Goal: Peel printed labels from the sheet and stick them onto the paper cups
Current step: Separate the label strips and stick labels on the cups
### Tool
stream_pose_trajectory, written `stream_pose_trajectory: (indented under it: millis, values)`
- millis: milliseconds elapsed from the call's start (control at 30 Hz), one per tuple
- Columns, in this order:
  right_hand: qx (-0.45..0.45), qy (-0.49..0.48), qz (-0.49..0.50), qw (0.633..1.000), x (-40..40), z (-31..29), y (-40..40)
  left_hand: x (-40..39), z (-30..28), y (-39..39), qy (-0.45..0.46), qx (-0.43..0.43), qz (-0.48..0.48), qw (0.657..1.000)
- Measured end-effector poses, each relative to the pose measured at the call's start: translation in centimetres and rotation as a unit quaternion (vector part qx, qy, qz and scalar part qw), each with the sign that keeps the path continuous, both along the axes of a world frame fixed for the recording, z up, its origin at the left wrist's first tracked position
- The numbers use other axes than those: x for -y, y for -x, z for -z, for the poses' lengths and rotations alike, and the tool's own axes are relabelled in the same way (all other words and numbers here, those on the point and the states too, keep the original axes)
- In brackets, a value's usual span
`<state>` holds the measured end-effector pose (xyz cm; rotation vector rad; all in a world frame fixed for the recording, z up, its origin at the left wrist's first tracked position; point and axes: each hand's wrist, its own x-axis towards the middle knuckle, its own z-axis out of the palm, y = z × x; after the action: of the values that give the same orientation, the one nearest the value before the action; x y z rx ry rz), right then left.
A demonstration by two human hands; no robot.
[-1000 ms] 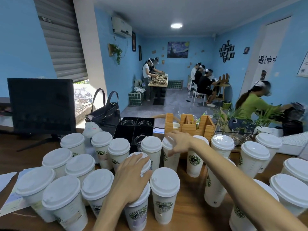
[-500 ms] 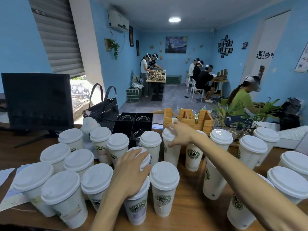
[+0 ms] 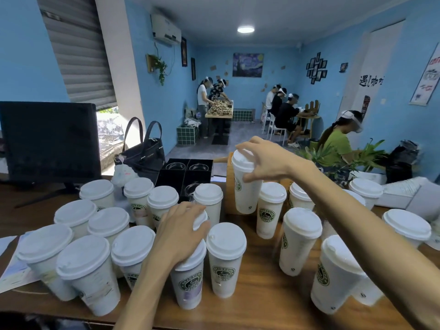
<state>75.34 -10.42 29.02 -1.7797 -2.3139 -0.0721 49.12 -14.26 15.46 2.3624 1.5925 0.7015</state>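
Head view: right hand (image 3: 266, 160) at centre frame grips lidded paper cup (image 3: 245, 184) by its rim, lifted clear of wooden counter (image 3: 257, 289). Left hand (image 3: 181, 232) lower centre, fingers spread flat on lids of two cups. Black divided tray (image 3: 188, 175) holds glass cups; count unclear. About twenty cups, all lidded, contents hidden. Label sheet (image 3: 14, 270) lower left, partly under cups.
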Motion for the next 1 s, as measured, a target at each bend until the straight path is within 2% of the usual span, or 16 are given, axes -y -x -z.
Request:
stream_pose_trajectory:
  millis: [267, 500, 633, 867, 1000]
  values:
    - [-0.002, -0.044, -0.019, 0.999, 4.1, -4.1, -0.7, 0.7, -3.2, -1.6, -0.076, 0.041, 0.0, 0.996]
    - [-0.014, -0.084, -0.026, 0.996, 8.6, -7.3, -1.3, 1.7, -7.6, -6.4, -0.128, 0.07, 0.052, 0.988]
    - [-0.024, -0.117, -0.029, 0.992, 12.4, -8.6, -2.2, 3.4, -10.1, -9.7, -0.144, 0.117, 0.106, 0.977]
    - [-0.112, -0.155, -0.046, 0.981, 20.2, -9.9, -5.7, 9.1, -12.4, -15.0, -0.1, 0.329, 0.25, 0.905]
    - [-0.147, -0.164, -0.05, 0.974, 23.3, -8.2, -7.8, 12.3, -12.0, -17.8, -0.085, 0.403, 0.29, 0.864]
